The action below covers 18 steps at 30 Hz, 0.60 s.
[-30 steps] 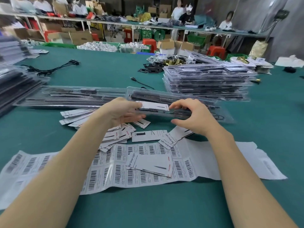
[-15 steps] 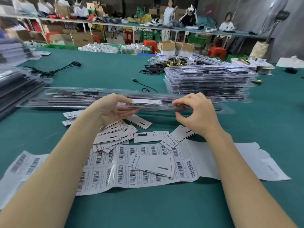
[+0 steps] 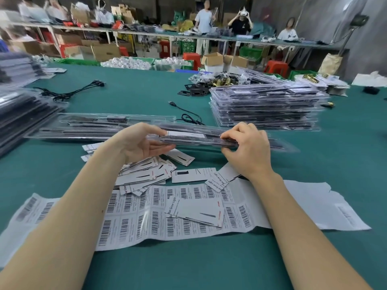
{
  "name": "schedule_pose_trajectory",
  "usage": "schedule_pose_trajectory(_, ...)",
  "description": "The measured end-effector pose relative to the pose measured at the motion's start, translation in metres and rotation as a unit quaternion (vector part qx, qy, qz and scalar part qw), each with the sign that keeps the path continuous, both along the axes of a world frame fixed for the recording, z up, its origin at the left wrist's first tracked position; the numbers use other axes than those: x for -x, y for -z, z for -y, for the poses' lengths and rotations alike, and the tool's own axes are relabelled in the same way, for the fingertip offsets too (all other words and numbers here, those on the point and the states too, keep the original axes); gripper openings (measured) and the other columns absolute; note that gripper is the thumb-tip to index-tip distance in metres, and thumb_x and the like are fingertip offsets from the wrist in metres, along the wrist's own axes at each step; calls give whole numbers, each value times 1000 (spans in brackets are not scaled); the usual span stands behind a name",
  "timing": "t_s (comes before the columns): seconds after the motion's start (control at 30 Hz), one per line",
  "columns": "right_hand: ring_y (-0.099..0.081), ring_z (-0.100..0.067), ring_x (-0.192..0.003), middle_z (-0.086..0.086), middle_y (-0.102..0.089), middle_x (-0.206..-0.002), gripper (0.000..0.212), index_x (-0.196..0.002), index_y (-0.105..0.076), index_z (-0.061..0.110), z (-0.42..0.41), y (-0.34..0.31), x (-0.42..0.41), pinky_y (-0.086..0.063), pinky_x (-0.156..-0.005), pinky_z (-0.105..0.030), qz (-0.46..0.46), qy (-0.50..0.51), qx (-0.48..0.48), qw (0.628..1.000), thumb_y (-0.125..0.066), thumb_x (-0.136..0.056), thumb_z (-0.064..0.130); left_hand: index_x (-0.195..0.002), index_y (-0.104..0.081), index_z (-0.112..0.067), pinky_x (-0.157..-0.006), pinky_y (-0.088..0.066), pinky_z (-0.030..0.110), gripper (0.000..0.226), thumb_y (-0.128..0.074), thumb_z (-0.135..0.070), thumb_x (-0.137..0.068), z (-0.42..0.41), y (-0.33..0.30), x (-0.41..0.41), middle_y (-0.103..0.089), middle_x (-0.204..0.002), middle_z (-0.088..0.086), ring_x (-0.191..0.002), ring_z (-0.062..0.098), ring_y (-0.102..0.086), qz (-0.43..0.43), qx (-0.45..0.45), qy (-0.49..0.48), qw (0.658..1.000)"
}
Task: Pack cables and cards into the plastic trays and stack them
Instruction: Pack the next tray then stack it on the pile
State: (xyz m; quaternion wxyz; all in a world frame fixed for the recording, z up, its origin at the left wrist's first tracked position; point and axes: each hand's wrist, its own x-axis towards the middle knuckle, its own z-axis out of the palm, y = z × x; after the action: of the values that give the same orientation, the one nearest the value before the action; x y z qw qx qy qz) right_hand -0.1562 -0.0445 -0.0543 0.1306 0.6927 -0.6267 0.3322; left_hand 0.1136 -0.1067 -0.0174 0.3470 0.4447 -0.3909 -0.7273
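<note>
Left hand (image 3: 140, 143): centre frame — fingers under, thumb over the clear tray (image 3: 196, 139).
Right hand (image 3: 247, 151): fingers curled, pinching the tray's near edge.
Cards (image 3: 144, 174): scattered on the green surface (image 3: 188, 266) below.

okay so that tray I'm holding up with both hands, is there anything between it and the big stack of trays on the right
Nothing visible blocks it. The clear tray, held by the left hand and right hand, sits above the table, and the stretch of green table toward the stack of trays looks bare. The loose black cable lies behind the tray, off that path.
</note>
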Motion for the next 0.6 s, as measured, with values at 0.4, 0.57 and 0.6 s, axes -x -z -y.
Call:
schedule_pose_trajectory(0.4, -53, -18, -96, 10, -66, -101, 38, -122, -71, 36, -4, -47, -12, -34, -78, -31, -46, -43, 3, 998, -65, -89, 18, -138, -43, -3, -86, -60, 42, 64, -67, -37, -90, 1, -20, -10, -64, -124, 30, -108, 41, -69, -115, 0, -16, 993)
schedule_pose_trajectory(0.57, -65, -26, -82, 5, -73, -88, 39, -124, -66, 40, -15, -80, -16, -42, -65, -28, -34, -11, 78, 996, -72, -87, 31, -137, -47, -9, -87, -59, 45, 82, -51, -74, -88, 3, -11, -11, -61, -132, 21, -109, 37, -69, -146, 1, -48, 988)
schedule_pose_trajectory(0.6, -66, -26, -80, 6, -73, -86, 37, -123, -66, 39, -17, -86, -18, -40, -64, -28, -21, -4, 97, 995, -72, -87, 35, -137, -46, -8, -88, -59, 46, 79, -51, -71, -90, 4, -10, -9, -63, -131, 21, -109, 37, -69, -151, 6, -51, 987)
